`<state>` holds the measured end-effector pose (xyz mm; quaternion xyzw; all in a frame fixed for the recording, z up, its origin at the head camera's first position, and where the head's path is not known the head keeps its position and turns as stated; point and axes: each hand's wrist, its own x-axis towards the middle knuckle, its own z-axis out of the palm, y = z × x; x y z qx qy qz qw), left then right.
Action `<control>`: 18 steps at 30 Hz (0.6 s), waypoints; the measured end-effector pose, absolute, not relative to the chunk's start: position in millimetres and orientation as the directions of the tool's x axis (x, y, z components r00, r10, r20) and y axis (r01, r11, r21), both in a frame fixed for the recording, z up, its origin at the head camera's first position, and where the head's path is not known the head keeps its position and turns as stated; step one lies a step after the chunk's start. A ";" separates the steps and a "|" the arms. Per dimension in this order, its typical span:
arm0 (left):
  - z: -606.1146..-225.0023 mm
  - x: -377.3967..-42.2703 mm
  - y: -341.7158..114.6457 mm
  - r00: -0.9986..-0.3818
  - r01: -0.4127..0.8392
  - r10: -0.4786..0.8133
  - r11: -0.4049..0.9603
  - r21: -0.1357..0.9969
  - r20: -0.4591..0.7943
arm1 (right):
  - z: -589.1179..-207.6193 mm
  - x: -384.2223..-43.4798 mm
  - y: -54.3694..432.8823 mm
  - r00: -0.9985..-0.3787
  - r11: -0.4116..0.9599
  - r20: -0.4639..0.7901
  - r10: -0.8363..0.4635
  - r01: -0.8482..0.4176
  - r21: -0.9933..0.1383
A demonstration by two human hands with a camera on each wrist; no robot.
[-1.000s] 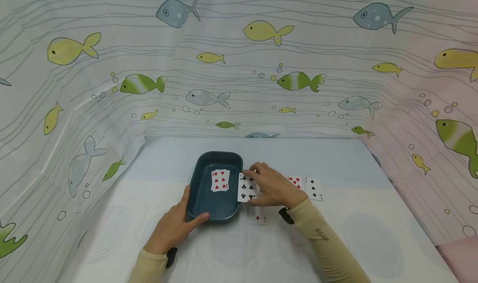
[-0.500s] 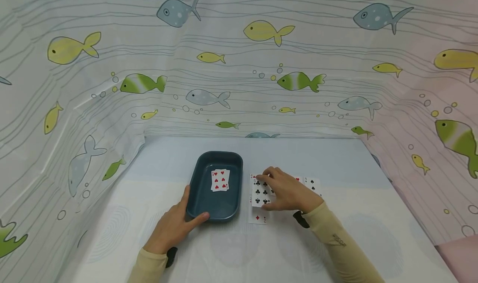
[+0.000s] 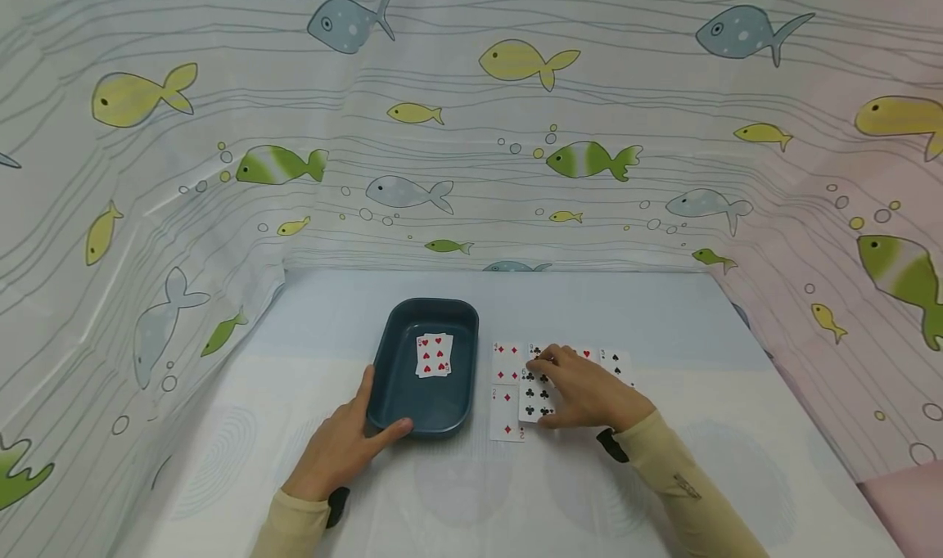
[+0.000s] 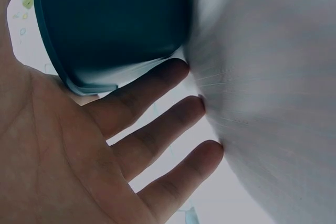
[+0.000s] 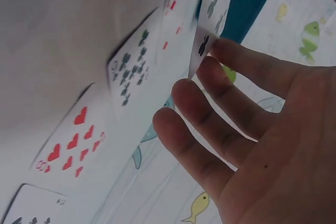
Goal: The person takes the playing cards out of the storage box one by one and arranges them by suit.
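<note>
My left hand (image 3: 342, 447) rests at the near left corner of a dark blue tray (image 3: 420, 415). Its thumb lies over the near rim and its fingers run straight along the outer side, as the left wrist view shows. Inside the tray lies a small stack of playing cards topped by a six of hearts (image 3: 435, 356). Between thumb and fingertips, my right hand (image 3: 589, 390) pinches a six of clubs (image 3: 532, 398). That card is tilted in the right wrist view and overlaps the nine of clubs (image 5: 131, 64) and the two of diamonds (image 3: 505, 411) in the head view.
A four of diamonds (image 3: 504, 364) lies right of the tray, above the two of diamonds. Further right are a hearts card (image 5: 73, 145) and a three of spades (image 3: 615, 362), partly behind my right hand. A fish-patterned curtain (image 3: 457, 149) encloses the white table (image 3: 442, 509).
My right hand has moved right and nearer to me with the six of clubs, away from the tray's right rim, uncovering the four of diamonds. The left hand has stayed put.
</note>
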<state>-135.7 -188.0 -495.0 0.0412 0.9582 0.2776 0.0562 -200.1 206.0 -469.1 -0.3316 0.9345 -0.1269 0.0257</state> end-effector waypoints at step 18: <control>-497.4 -136.4 -188.7 -0.991 0.050 0.109 0.840 0.540 -0.077 | -488.9 -193.0 218.0 -0.776 0.754 -0.054 -0.629 -0.591 -0.285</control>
